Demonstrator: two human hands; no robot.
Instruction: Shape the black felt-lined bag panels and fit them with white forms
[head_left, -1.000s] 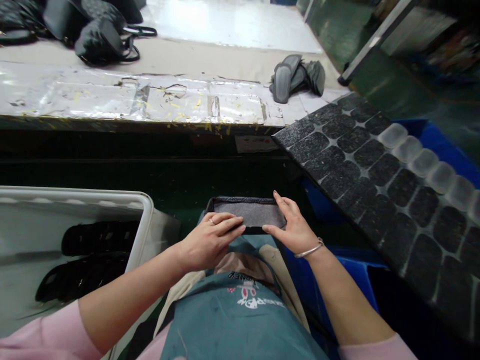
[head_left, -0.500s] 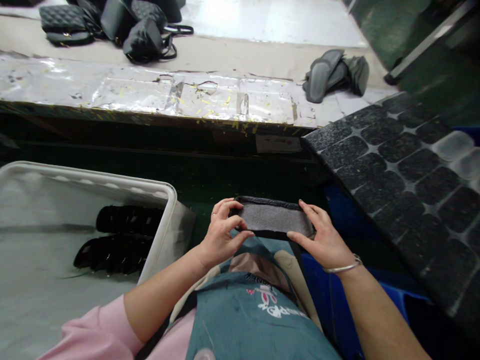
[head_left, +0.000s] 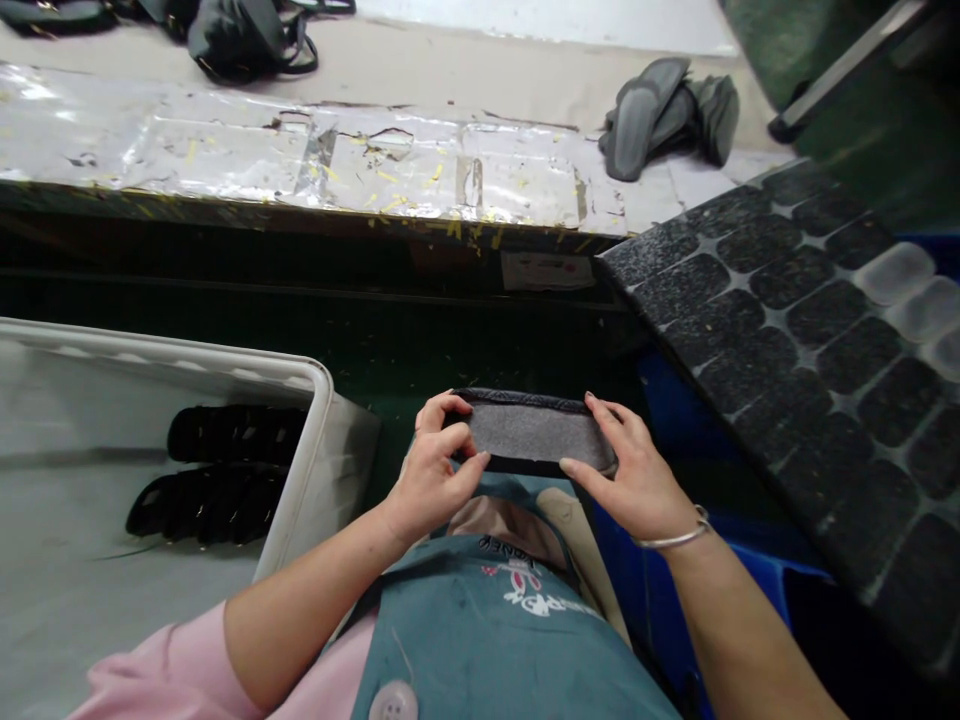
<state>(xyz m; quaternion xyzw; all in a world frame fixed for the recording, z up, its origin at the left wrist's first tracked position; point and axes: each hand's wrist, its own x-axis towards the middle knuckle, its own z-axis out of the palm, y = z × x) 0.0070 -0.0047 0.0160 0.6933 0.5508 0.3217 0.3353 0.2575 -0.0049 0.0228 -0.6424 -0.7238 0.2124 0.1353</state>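
Note:
Between my hands, above my lap, is a dark shallow oblong bag piece (head_left: 532,432) with a grey inner face turned up toward me and a black rim. My left hand (head_left: 442,465) grips its left end, thumb on the near edge and fingers on the far edge. At the right end, my right hand (head_left: 626,465) pinches it the same way, thumb near and fingers far. Whether the piece is a finished bag or one panel of it, I cannot tell.
A white bin (head_left: 322,400) at left holds two rows of black pieces (head_left: 217,500). Grey oval pieces (head_left: 652,115) and black bags (head_left: 240,35) lie on the worn table (head_left: 420,170). At right, a dark patterned board (head_left: 750,300) carries clear oval pieces (head_left: 896,272) above blue crates (head_left: 675,420).
The view has shifted slightly, so the table and bin sit a little higher or further left. Both hands keep the same hold on the bag piece.

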